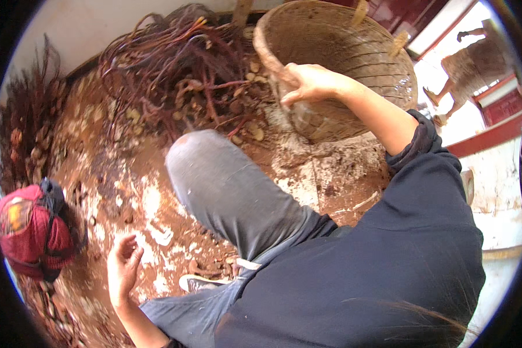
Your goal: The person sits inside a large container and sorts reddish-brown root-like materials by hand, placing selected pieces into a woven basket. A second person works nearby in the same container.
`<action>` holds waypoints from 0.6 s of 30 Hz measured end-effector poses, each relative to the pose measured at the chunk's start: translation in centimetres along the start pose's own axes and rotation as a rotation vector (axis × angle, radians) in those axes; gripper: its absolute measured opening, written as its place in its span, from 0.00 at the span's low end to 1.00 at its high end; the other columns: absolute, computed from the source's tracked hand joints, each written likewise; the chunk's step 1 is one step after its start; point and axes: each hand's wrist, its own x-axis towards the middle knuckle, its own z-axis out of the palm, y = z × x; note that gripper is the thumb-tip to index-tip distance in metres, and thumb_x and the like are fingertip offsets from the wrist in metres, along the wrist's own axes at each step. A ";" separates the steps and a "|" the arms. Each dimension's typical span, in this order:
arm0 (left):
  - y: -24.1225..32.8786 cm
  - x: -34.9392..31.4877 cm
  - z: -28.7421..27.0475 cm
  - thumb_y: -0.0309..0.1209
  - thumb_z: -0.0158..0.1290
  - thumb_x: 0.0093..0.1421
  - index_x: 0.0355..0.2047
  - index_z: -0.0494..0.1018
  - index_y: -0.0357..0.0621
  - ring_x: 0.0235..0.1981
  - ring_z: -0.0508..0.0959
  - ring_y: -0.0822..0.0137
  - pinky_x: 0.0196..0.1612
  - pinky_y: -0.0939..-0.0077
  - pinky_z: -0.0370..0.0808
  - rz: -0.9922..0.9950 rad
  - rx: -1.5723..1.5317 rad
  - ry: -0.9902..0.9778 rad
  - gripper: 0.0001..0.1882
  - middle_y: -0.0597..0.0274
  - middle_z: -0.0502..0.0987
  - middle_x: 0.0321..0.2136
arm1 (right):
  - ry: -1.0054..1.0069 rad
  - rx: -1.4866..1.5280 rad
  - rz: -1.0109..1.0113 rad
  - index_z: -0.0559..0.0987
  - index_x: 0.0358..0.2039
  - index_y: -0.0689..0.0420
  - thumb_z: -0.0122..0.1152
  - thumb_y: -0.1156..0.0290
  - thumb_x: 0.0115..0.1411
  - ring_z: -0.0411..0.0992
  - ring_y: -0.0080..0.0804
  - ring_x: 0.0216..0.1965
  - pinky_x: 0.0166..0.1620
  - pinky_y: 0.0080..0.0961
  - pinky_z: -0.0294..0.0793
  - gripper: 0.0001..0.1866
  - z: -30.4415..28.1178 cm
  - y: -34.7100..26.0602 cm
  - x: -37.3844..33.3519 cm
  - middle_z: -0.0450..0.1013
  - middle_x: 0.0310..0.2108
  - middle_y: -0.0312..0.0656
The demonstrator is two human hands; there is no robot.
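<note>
Basket (354, 52) is tipped on its side at the top right, next to the pile of reddish roots (174, 64), and the right hand (307, 81) has its fingers clamped round the woven rim. Left hand (122, 267) is down low over the dirt floor (127, 174), open and holding nothing

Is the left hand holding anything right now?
No, the left hand hangs open and empty above the red dirt floor, while the right hand grips the woven basket.
</note>
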 end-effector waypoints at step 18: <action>-21.7 -16.9 -5.1 0.32 0.57 0.55 0.45 0.72 0.34 0.41 0.76 0.66 0.46 0.74 0.72 -0.498 -0.160 0.706 0.19 0.55 0.78 0.40 | 0.224 0.155 -0.141 0.76 0.33 0.63 0.57 0.70 0.49 0.72 0.36 0.31 0.37 0.33 0.72 0.12 2.2 -6.7 10.8 0.74 0.29 0.45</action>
